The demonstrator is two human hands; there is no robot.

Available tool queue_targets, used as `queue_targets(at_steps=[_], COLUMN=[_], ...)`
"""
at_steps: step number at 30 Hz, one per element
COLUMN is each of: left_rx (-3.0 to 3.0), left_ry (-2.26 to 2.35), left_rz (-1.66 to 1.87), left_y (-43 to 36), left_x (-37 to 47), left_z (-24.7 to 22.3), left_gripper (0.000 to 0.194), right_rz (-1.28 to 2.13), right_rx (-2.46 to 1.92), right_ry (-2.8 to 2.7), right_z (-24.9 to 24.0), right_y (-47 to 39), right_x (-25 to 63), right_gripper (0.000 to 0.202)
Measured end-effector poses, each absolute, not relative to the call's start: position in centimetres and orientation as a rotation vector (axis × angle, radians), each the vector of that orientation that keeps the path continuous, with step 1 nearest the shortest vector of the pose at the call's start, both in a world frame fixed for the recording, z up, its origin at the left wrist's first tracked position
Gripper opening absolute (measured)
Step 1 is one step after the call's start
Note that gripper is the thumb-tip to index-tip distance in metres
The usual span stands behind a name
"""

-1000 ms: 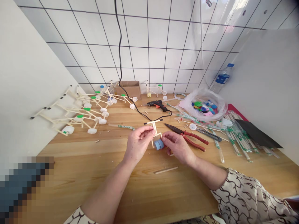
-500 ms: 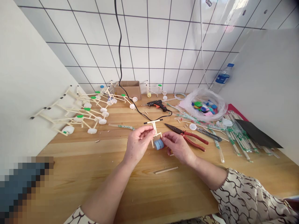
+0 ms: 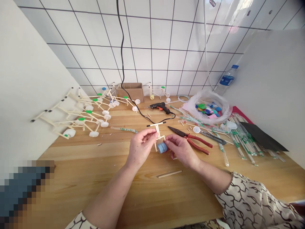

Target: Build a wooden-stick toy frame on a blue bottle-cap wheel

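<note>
Between finger and thumb, my left hand (image 3: pixel 143 146) pinches a small wooden stick frame (image 3: pixel 157 128). Its top crossbar has black ends. My right hand (image 3: pixel 182 149) is closed with its fingertips on a short stick at the frame's lower right. Beside those fingertips are blue round caps (image 3: pixel 162 147), close together below the frame. Whether the caps are joined to the frame cannot be made out. A loose stick (image 3: pixel 170 174) lies on the wooden table (image 3: pixel 143 203) nearer to me.
Stick models (image 3: pixel 90 113) with white wheels stand at the left. A glue gun (image 3: pixel 159 107) and cardboard box (image 3: pixel 134 92) sit behind my hands. Red-handled pliers (image 3: pixel 197 143), a cutter (image 3: pixel 213 136), a bag of caps (image 3: pixel 226 109) and wrapped sticks (image 3: pixel 245 140) lie right.
</note>
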State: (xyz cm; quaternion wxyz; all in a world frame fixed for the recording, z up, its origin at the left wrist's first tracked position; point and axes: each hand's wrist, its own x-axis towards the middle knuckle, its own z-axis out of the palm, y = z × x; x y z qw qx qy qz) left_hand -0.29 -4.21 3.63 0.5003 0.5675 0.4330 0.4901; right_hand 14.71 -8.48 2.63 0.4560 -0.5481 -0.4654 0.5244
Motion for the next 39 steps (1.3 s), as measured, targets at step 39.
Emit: queue_targets(at_steps=[39], left_rx=[1.345], left_ry=[1.007], left_rz=[1.178], left_y=[-4.30], left_x=[-0.24], left_z=[3.88], left_gripper=[0.023], right_rz=[1.289], right_rx=[-1.356], right_ry=[-1.155], right_z=[2.55], right_y=[-8.44], right_x=[14.66], right_gripper=[0.026])
